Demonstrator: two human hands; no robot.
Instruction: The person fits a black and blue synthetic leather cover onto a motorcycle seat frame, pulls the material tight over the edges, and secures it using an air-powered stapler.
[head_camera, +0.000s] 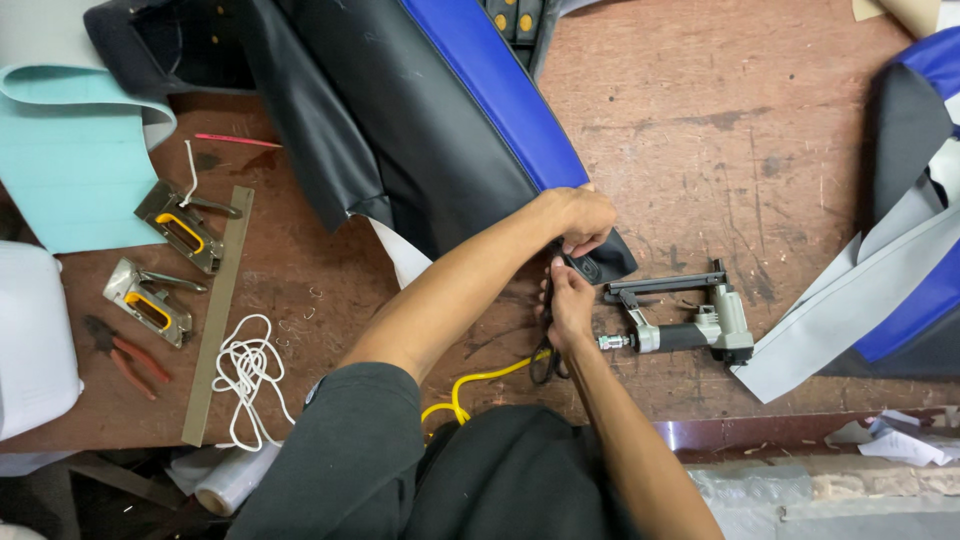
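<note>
Together, both hands — left hand (583, 218), right hand (570, 302) — pinch the black-and-blue cover's (440, 120) corner.

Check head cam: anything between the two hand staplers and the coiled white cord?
Yes: in the head view a long flat olive-grey strip lies between the hand staplers and white cord.

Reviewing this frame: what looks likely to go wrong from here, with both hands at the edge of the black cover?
1. The pneumatic stapler lies right beside the right hand; a bump might knock it.
2. The yellow air hose runs under the right forearm and may snag.
3. The left hand pinches only the corner of the black and blue cover, so the material could slip.
</note>
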